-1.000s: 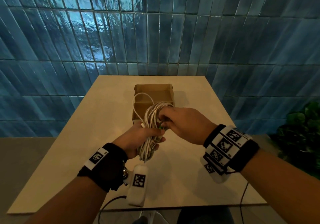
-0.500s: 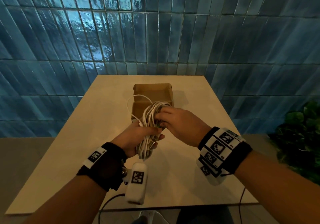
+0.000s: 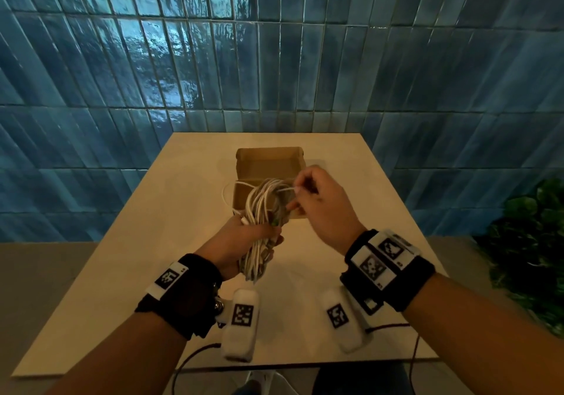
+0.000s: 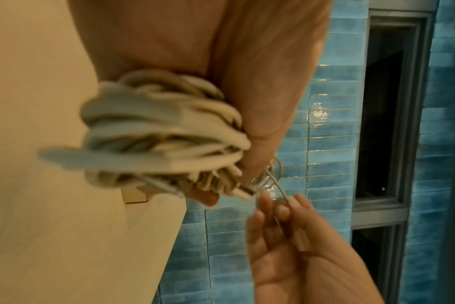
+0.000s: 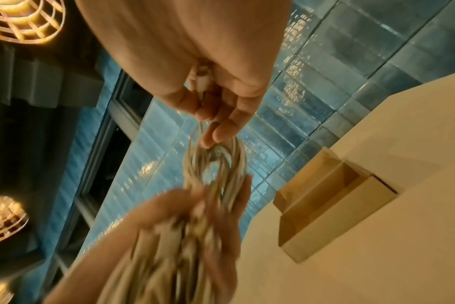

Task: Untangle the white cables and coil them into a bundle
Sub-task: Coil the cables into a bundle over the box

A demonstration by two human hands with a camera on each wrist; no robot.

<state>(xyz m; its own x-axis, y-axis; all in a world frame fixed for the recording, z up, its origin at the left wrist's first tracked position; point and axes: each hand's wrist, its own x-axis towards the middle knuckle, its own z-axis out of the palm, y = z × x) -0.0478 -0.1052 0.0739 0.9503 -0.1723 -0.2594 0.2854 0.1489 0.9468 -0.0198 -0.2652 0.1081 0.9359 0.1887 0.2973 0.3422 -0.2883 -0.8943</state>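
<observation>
2 hands (image 3: 241, 239) (image 3: 323, 202) mid-coil: left fist clamps white cable bundle (image 3: 259, 211), right fingertips (image 4: 282, 209) pinch loose cable end (image 3: 282, 190); next, probably wrap around.

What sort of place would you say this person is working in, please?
Probably a café or restaurant-style interior, though I can't be sure: glossy blue wall tiles behind a plain cream table, glowing woven wicker pendant lamps overhead, and a leafy green plant beside the table.
</observation>
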